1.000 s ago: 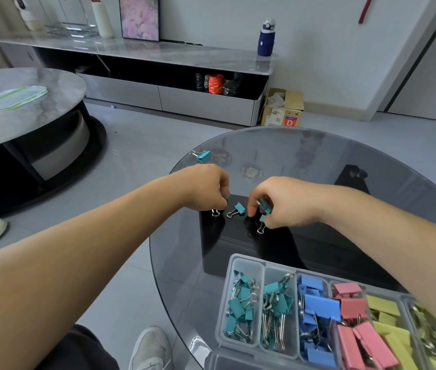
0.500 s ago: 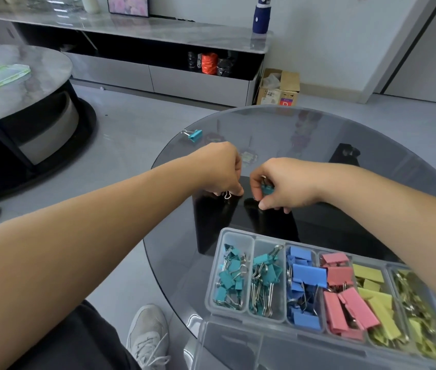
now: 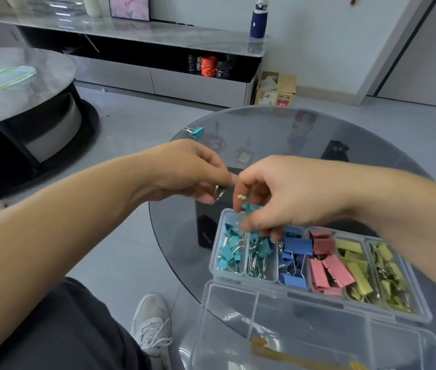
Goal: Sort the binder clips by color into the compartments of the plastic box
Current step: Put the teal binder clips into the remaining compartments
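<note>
On the glass table [image 3: 265,121], head view: held the plastic box [image 3: 422,315] at five o'clock, lid swung open toward the person, compartments up for dropping.
Right hand [image 3: 289,198]: pinched a teal clip [image 3: 251,208] in curled fingers, hung above the teal compartments at the box's nine o'clock end, presumably to match colour.
Left hand [image 3: 190,169]: gripped a second clip [image 3: 219,192] by its wire handle; colour hidden.
Loose teal clip [image 3: 197,131]: lay at ten o'clock by the table's rim, unsorted.

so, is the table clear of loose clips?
No, one teal clip lies alone on the table near its far left edge.
</note>
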`<state>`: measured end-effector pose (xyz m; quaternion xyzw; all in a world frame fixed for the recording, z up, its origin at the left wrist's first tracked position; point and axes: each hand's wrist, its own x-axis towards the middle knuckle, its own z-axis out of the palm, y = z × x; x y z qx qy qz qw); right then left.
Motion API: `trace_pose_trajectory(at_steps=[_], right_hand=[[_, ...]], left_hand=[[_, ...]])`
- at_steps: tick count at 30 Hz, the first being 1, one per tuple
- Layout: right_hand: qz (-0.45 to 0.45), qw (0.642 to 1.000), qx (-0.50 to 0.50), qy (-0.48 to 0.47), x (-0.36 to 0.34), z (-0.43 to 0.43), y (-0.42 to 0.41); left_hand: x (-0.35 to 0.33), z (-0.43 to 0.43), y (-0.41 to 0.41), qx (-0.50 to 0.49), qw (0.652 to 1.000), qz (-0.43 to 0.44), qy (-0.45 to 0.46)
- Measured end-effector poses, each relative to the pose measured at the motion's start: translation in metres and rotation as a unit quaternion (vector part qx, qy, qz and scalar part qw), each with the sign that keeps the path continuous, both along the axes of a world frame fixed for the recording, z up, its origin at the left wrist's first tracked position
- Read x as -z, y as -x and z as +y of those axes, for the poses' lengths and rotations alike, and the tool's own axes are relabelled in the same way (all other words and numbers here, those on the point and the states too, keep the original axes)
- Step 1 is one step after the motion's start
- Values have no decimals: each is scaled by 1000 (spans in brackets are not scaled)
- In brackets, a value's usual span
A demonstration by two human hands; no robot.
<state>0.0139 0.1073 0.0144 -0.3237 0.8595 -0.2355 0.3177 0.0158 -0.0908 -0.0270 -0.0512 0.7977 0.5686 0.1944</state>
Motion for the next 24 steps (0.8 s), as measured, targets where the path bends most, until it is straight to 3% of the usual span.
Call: trace_pose_trajectory(at_steps=[4,7,11,14,19,24], right_hand=[[47,999,5,-26,-1,2,-9],[34,998,51,26,-2,16,-9],[-35,990,110,76,3,30,-4],[-62,985,133,95,8,31,0],[-40,992,84,85,11,25,3],[73,997,-14,12,9,17,-5]], left_hand=[[-1,13,-24,-11,996,48,68],[2,18,-39,7,983,104,148],[6,24,-55,76,932,193,296],[7,28,-59,92,903,236,348],[6,27,-58,129,913,210,325],[3,17,-47,135,959,139,206]])
